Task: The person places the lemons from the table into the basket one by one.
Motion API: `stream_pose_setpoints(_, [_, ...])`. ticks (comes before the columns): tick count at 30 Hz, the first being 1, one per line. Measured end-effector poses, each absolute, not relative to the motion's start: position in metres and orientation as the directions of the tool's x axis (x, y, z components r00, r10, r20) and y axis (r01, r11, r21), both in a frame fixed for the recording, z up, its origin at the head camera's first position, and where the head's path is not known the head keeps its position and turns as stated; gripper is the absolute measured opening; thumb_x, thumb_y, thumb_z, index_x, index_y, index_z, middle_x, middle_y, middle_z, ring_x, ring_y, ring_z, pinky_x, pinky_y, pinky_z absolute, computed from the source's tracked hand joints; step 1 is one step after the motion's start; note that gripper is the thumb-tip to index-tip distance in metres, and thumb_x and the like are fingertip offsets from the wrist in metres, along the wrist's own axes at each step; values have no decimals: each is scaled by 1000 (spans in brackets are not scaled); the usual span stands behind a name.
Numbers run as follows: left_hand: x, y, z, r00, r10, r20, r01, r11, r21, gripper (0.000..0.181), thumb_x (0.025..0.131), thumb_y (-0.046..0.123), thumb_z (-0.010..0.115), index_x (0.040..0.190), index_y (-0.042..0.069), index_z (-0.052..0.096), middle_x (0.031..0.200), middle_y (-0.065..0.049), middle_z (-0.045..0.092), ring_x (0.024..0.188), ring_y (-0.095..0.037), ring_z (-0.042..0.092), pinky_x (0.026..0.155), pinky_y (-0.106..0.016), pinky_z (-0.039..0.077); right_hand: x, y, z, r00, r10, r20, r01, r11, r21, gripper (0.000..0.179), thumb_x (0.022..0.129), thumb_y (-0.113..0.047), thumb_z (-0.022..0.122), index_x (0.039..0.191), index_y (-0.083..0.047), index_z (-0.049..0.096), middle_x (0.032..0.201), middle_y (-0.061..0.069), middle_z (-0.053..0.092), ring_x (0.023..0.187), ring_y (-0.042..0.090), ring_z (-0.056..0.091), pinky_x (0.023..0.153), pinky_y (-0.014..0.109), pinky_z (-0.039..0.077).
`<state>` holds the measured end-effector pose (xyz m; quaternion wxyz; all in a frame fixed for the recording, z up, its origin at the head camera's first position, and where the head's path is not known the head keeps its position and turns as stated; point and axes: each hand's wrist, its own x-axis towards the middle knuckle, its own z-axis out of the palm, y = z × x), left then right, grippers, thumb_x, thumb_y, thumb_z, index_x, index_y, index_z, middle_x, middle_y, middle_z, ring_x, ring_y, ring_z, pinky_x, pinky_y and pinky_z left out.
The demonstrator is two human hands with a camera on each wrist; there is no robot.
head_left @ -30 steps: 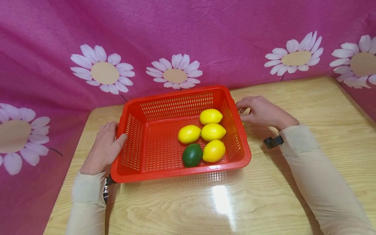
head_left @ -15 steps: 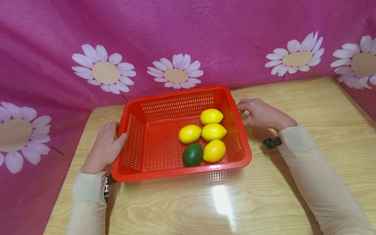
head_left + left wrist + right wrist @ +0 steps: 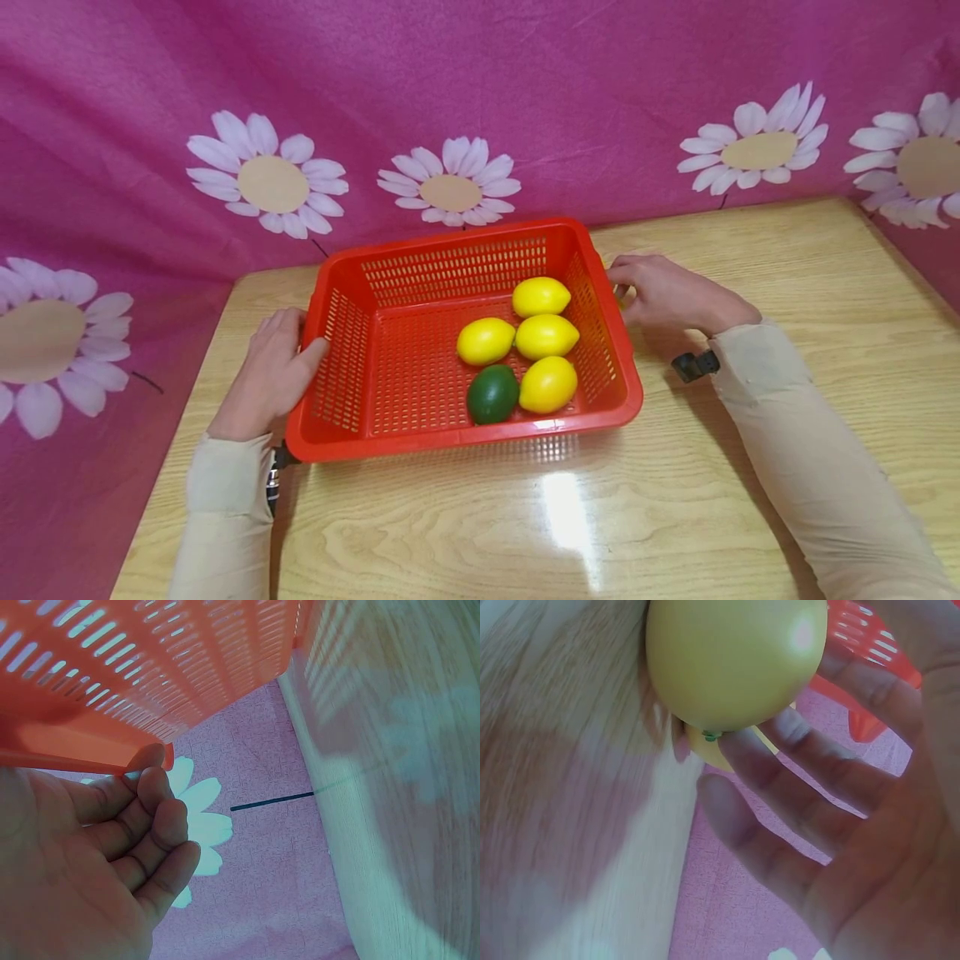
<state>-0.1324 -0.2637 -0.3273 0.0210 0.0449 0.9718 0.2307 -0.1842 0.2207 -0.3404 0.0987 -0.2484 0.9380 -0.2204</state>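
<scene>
A red slotted plastic basket (image 3: 450, 446) stands on the table in the head view. My left hand (image 3: 266, 371) grips its left rim, thumb over the inside and fingers outside beneath the lip. Several yellow lemons (image 3: 484, 342) and one dark green lime-like fruit (image 3: 492, 394) lie in the basket's right half. My right hand (image 3: 667, 292) is just outside the right wall. In the right wrist view its nearly straight fingers touch a lemon (image 3: 735, 660) on the table. A second yellow fruit (image 3: 709, 750) shows partly behind it. From the head, the basket and hand mostly hide both.
The light wooden table (image 3: 420, 533) extends in front of the basket and to its right. Pink cloth (image 3: 570, 100) with white daisies rises behind and at both sides. The basket's far rim comes close to this cloth.
My right hand has shifted slightly down and its fingers have moved around the lemon outside the basket. The left hand and basket hold their place.
</scene>
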Motion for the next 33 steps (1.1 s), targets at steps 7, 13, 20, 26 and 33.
stream_pose_setpoints(7, [-133, -264, -328, -995, 100, -16, 82, 890, 449, 40, 100, 25, 46, 126, -4, 53, 116, -21, 57, 109, -35, 46, 94, -51, 37, -183, 221, -340, -860, -491, -137, -369, 785, -497, 32, 83, -19, 82, 114, -21, 76, 108, 1, 68, 99, 21, 62, 88, 40, 56])
stream_pose_setpoints(13, [-133, -264, -328, -995, 91, -28, 68, 890, 451, 40, 100, 26, 46, 127, -3, 52, 117, -20, 57, 110, -34, 45, 94, -51, 39, -183, 220, -340, -854, -502, -136, -381, 782, -493, 35, 82, -19, 83, 116, -21, 76, 110, 2, 68, 99, 21, 61, 88, 40, 56])
stream_pose_setpoints(20, [-133, -264, -328, -995, 95, -12, 80, 890, 448, 40, 100, 25, 45, 125, -4, 53, 116, -21, 57, 109, -35, 46, 94, -51, 37, -184, 219, -342, -840, -529, -124, -419, 776, -472, 41, 80, -20, 84, 119, -18, 74, 108, 2, 67, 98, 19, 62, 88, 41, 56])
stream_pose_setpoints(26, [-133, -264, -328, -995, 97, -16, 79, 888, 452, 41, 100, 25, 45, 126, -5, 52, 116, -21, 57, 109, -35, 46, 95, -51, 37, -184, 218, -345, -834, -529, -158, -402, 777, -485, 46, 78, -23, 86, 122, -19, 73, 110, 1, 68, 99, 18, 62, 91, 42, 57])
stream_pose_setpoints(33, [-133, -264, -328, -995, 100, -15, 83, 887, 454, 41, 100, 25, 45, 127, -5, 52, 117, -22, 57, 111, -35, 46, 95, -52, 37, -185, 216, -350, -819, -536, -204, -370, 766, -526, 51, 78, -25, 88, 126, -22, 71, 122, 1, 69, 112, 21, 63, 105, 50, 54])
